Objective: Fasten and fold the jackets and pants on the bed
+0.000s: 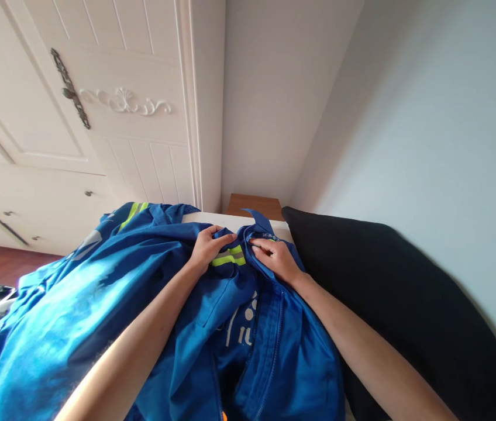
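Observation:
A blue work jacket (230, 298) with yellow-green reflective stripes and white lettering lies spread below me, its front zip edges apart. My left hand (207, 248) grips the fabric by the reflective stripe, thumb pointing right. Close beside it, my right hand (274, 257) has its fingers closed on the other front edge near the collar. The fingertips of the right hand are partly hidden in the cloth. More blue cloth (85, 310) with a reflective stripe and a white print stretches out to the left; whether it belongs to the same garment I cannot tell.
A black cushion or headboard-like shape (388, 292) stands at the right against the pale wall (450, 146). A white wardrobe (143, 76) with ornate handles rises at the left. Behind the jacket are a white edge (226, 220) and a brown wooden surface (254, 204).

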`<state>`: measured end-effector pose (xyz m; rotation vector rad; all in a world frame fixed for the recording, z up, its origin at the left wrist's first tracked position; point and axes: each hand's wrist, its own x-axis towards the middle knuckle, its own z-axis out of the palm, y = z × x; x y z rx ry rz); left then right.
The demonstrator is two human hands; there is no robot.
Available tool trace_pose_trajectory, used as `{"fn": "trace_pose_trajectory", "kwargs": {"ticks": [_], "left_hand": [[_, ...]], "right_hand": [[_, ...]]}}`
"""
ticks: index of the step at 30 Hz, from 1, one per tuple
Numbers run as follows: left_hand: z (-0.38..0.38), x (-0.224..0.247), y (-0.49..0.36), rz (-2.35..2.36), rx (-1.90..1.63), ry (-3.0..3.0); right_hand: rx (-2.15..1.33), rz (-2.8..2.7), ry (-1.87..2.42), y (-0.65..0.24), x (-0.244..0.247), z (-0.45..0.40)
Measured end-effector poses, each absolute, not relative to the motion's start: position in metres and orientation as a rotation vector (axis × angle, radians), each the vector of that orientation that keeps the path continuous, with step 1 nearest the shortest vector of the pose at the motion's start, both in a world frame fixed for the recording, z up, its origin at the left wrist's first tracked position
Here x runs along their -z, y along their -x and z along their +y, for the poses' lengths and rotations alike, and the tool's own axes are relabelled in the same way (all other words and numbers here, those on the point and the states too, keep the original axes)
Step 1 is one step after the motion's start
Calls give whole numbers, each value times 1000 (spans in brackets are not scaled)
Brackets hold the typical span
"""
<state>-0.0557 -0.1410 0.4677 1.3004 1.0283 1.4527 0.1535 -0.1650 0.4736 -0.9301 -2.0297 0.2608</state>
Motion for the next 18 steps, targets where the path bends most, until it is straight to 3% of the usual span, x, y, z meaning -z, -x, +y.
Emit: {"fn": "trace_pose_trajectory", "kwargs": {"ticks": [18], "left_hand": [[-154, -475, 50, 1060, -1485, -1229]], "right_hand": [[45, -2160, 1032, -138, -463, -172]]}}
